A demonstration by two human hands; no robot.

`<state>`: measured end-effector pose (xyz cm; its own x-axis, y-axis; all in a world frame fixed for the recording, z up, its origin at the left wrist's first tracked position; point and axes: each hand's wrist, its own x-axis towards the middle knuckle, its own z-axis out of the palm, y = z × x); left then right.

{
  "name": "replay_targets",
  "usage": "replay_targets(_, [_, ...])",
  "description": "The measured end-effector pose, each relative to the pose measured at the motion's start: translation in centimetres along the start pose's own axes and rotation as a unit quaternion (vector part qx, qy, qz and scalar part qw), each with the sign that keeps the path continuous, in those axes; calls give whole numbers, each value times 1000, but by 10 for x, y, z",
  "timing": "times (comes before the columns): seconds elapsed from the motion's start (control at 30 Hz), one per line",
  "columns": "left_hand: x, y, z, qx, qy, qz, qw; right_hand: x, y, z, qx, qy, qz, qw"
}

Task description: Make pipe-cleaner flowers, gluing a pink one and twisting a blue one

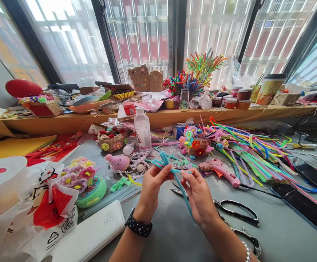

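Blue pipe cleaners (184, 198) are held between my two hands above the grey table. My left hand (155, 180) is closed round their bunched, folded upper part, with thumb and fingers pressed together. At the right of the bunch, my right hand (198, 191) pinches a strand, while a long end hangs down between the hands. Under and beside my right hand lie black-handled scissors (238, 214), their blades partly hidden by it. A pink glue gun (221, 171) rests just beyond my right hand. Behind my left hand sits a pink crocheted piece (118, 162) among strings of beads.
A heap of coloured pipe cleaners (259, 156) spreads at the right, near a phone (305, 211). At the left stand a white power bank (92, 233), a plastic bag (51, 203) and a green flower-topped pot (94, 193). A clear bottle (142, 131) stands before the crowded ledge (158, 118).
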<state>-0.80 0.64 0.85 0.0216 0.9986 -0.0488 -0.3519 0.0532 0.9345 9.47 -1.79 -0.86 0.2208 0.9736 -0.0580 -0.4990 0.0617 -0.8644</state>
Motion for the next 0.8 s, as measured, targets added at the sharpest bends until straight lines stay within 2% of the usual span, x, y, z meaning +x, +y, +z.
replay_targets(0.07, [1,1,-1,-12,3,-2,1000,-5,5,3,10,8,7,1000])
replay_targets(0.13, [2,3,-3,-21,-3,-8,1000,-11,5,0,-32,2,-2,999])
replay_targets(0.2, [3,6,-6,-33,-5,-13,999,-17,-1,-12,-135,-17,-31,990])
replay_targets(0.23, [3,7,-8,-40,-2,-13,999,-20,-7,-22,-207,-29,-52,976])
replay_targets(0.3, [4,9,-10,-42,11,-8,999,-28,-19,-49,-378,-84,-86,918])
replay_targets(0.37, [5,9,-10,-28,29,-4,999,-35,-30,-83,-525,-105,-135,834])
replay_targets(0.43, [5,8,-9,-8,44,3,999,-40,-38,-117,-626,-113,-171,752])
replay_targets(0.5, [5,7,-8,10,50,12,999,-43,-42,-143,-688,-128,-191,688])
replay_targets(0.6, [6,5,-7,27,51,20,998,-47,-42,-162,-729,-143,-228,630])
replay_targets(0.8, [7,3,-8,61,30,22,997,-43,-23,-172,-750,-82,-317,574])
